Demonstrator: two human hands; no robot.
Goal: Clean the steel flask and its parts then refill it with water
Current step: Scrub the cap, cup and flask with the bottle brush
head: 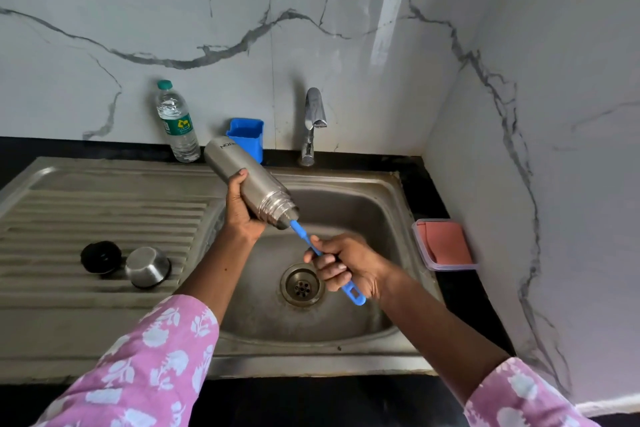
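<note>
My left hand [240,210] grips the steel flask [242,172] over the sink basin [363,204]. The flask is tilted, mouth down toward the right, base up at the left. My right hand [346,265] holds the blue handle of a bottle brush [303,236]. The brush's head is hidden inside the flask's mouth. On the ribbed draining board [104,211] to the left lie the black inner stopper [100,256] and the steel cup lid [148,267], which rests upside down.
A chrome tap [313,125] stands behind the basin, with a blue holder [246,137] and a plastic water bottle [176,125] to its left. A clear box with a pink sponge [445,244] sits on the black counter at the right. The drain [302,284] lies below my right hand.
</note>
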